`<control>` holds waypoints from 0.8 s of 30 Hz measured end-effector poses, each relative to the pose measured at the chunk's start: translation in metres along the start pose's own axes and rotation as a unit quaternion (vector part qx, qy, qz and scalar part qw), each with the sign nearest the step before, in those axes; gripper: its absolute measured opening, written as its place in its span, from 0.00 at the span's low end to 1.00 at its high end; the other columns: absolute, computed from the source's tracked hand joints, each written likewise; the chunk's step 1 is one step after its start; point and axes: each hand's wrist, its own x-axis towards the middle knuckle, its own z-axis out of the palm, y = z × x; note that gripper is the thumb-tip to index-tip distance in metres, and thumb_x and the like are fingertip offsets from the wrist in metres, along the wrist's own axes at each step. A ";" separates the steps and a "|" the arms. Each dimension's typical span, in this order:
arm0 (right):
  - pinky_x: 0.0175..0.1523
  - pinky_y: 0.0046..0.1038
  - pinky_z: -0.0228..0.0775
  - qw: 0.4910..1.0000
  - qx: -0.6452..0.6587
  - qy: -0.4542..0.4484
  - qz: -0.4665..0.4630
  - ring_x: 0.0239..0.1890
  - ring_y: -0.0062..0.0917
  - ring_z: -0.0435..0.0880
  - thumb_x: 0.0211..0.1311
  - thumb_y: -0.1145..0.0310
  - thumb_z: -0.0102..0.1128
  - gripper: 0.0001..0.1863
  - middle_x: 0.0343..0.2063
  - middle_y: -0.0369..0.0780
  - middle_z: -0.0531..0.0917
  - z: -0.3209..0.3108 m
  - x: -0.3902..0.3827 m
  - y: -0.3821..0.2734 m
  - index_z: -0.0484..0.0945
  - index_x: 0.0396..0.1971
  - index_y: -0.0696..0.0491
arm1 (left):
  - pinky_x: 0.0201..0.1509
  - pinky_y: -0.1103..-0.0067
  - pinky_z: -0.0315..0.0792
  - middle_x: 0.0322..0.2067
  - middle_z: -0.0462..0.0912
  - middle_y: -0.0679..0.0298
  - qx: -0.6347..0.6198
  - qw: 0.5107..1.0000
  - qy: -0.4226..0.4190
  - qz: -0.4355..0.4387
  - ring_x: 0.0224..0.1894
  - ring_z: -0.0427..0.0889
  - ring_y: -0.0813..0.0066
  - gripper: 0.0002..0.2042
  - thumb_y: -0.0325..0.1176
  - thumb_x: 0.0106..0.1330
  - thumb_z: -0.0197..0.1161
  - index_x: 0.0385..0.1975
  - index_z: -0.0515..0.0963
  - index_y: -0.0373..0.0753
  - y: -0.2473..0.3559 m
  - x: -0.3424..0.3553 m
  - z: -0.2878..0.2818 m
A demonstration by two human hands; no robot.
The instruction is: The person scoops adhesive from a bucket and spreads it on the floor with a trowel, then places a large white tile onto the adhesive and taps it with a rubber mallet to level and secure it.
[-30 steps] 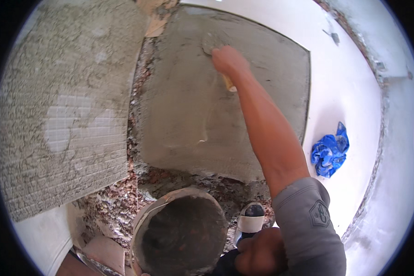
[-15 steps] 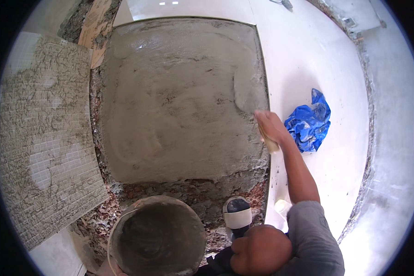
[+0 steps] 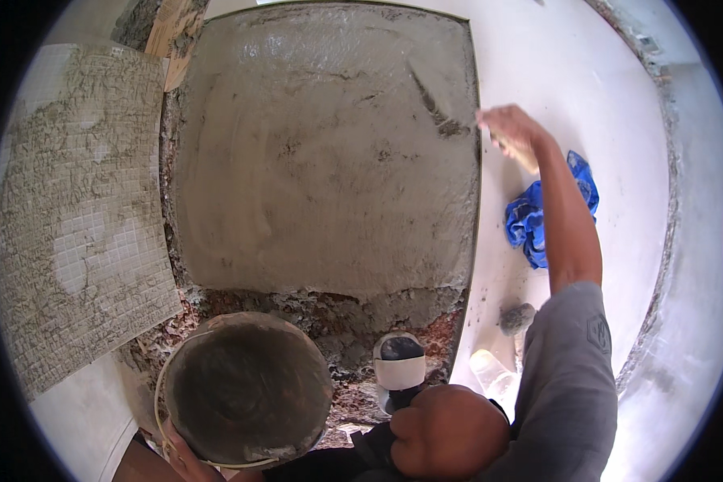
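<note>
My right hand (image 3: 512, 128), slightly blurred, grips the pale handle of a trowel at the right edge of a wide bed of wet grey mortar (image 3: 321, 193). The trowel's blade is hard to make out; a dark ridge and furrow (image 3: 434, 100) lie in the mortar left of the hand. Only part of my left hand (image 3: 183, 456) shows, at the lower left, with fingers closed on the rim of a round bucket (image 3: 253, 386). Grey residue coats the bucket's inside, and its thin handle lies along its left side.
A mortar-smeared tile panel (image 3: 96, 217) lies left, below a piece of cardboard (image 3: 174, 36). Crumpled blue plastic (image 3: 527, 225) rests on the white floor (image 3: 618, 161), partly behind my right forearm. A grey lump (image 3: 517, 319) and a foot in a strapped shoe (image 3: 400, 365) are nearer.
My right hand has moved farther away and to the right with the trowel, and a dark furrow now shows in the mortar. The bucket sits farther left in view, showing more of my left hand.
</note>
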 end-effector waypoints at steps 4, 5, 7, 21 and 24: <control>0.25 0.23 0.69 0.998 -0.007 -0.062 -0.008 0.19 0.19 0.70 0.60 0.40 0.56 0.29 0.22 0.39 0.79 0.052 -0.070 0.057 0.79 0.43 0.54 | 0.54 0.63 0.67 0.49 0.73 0.42 -0.022 0.999 0.022 0.029 0.50 0.73 0.53 0.28 0.48 0.69 0.52 0.51 0.70 0.23 -0.005 0.004 0.004; 0.29 0.26 0.74 0.997 -0.015 -0.077 0.006 0.21 0.23 0.75 0.61 0.41 0.55 0.27 0.24 0.40 0.81 0.068 -0.091 0.070 0.79 0.39 0.53 | 0.52 0.64 0.69 0.46 0.76 0.44 -0.038 0.998 0.027 0.036 0.47 0.75 0.54 0.26 0.47 0.69 0.51 0.48 0.72 0.23 -0.009 0.007 0.005; 0.35 0.30 0.77 0.974 -0.211 -0.071 -0.049 0.27 0.26 0.80 0.61 0.38 0.52 0.29 0.27 0.43 0.83 0.101 -0.128 0.092 0.79 0.41 0.51 | 0.57 0.69 0.67 0.52 0.75 0.49 -0.077 0.995 0.004 0.057 0.51 0.74 0.61 0.25 0.45 0.71 0.48 0.54 0.70 0.25 -0.020 0.016 0.004; 0.27 0.32 0.71 0.982 -0.042 0.160 -0.088 0.18 0.27 0.78 0.64 0.41 0.50 0.30 0.19 0.39 0.77 0.006 0.052 -0.046 0.75 0.28 0.58 | 0.63 0.73 0.62 0.54 0.75 0.54 -0.178 0.981 -0.044 0.057 0.56 0.73 0.66 0.26 0.48 0.73 0.46 0.57 0.71 0.29 -0.052 0.006 -0.002; 0.21 0.30 0.64 0.990 -0.044 0.124 -0.060 0.16 0.24 0.71 0.63 0.43 0.50 0.28 0.17 0.37 0.73 0.005 0.073 -0.094 0.77 0.35 0.58 | 0.62 0.74 0.62 0.53 0.75 0.53 -0.136 0.990 -0.021 0.038 0.55 0.73 0.67 0.26 0.47 0.73 0.45 0.56 0.70 0.27 -0.052 0.000 -0.003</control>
